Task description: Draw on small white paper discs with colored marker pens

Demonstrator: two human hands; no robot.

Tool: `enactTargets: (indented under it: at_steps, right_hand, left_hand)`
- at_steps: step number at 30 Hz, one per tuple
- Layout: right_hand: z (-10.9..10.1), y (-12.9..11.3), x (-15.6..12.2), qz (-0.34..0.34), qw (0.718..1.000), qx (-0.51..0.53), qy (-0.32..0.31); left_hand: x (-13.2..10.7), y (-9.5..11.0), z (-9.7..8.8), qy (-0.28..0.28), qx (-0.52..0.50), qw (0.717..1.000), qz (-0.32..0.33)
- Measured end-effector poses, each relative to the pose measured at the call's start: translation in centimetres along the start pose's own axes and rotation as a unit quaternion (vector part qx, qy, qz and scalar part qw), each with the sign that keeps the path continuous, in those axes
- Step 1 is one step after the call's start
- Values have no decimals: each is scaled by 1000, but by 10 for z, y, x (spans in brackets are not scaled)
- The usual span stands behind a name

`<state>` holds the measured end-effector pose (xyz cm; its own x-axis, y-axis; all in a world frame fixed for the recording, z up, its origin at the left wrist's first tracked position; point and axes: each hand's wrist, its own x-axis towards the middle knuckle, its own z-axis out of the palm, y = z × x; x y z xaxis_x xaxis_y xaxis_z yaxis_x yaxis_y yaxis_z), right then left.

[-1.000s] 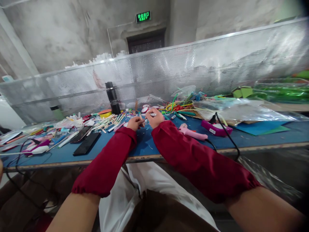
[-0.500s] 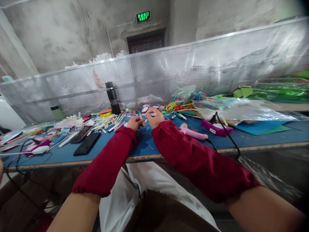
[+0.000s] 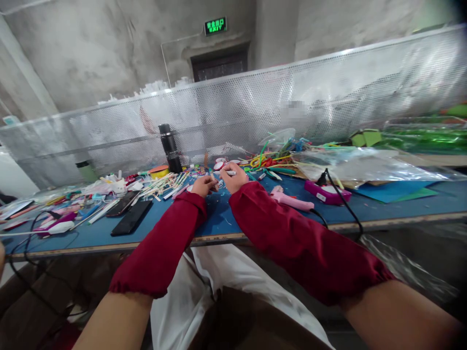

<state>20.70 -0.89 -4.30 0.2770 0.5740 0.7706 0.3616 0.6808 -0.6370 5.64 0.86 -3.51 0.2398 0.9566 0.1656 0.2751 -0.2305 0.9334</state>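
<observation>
Pen (image 3: 231, 173) and stick (image 3: 213, 177) are held close together at the blue table (image 3: 217, 222). The pen is gripped in the right hand (image 3: 236, 179); the stick is pinched by the left hand (image 3: 203, 185).

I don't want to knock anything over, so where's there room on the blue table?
Between the nearer black phone and the left sleeve; also right of the purple box, in front of the blue sheet. It's crowded around the pale sticks and beyond the left hand and right hand.
</observation>
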Motion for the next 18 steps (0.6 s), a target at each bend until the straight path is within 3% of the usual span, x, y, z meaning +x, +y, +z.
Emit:
enactTargets:
  at_steps: [18]
  right_hand:
    - [3,6,0,-11,1000,17,-21]
  left_hand:
    - [3,-2,0,-7,-8,1000,7]
